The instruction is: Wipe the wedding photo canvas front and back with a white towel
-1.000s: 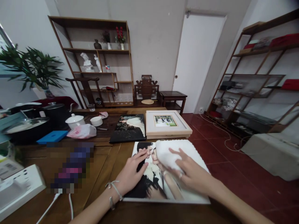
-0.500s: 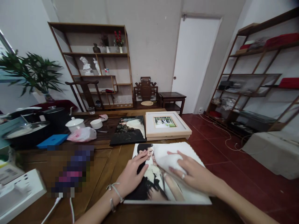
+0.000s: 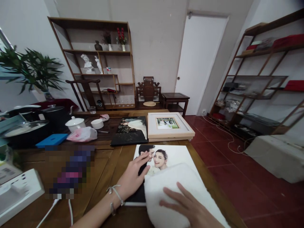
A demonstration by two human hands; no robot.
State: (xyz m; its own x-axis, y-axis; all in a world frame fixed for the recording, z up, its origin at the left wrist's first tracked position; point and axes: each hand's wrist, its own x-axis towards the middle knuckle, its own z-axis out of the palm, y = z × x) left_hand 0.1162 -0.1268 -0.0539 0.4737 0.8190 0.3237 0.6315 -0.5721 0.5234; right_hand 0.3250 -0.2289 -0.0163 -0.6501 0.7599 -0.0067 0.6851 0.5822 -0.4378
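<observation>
A flat photo panel [image 3: 174,152] lies in front of me on the wooden table, showing a couple in dark and white clothes. My left hand [image 3: 136,172] rests flat on its left side, fingers stretched over the printed dark-haired figure. A thick white cloth [image 3: 161,186] covers the panel's lower right and hangs past its near edge. On top of that cloth lies my right hand [image 3: 181,204], its fingers spread and pressing down, with nothing seen pinched between them. The panel's lower part is hidden under the cloth.
Beyond the panel are a dark photo panel [image 3: 130,129] and a light wooden picture frame [image 3: 169,126]. To the left lie a blurred-out device [image 3: 73,172] with cables, a white power strip [image 3: 22,198], a plastic bag [image 3: 82,134], a blue box [image 3: 51,140] and pots.
My right hand has slid the white cloth down toward me, and the cloth is more spread out. The printed light-clothed figure's face is now uncovered. My left hand stays in place.
</observation>
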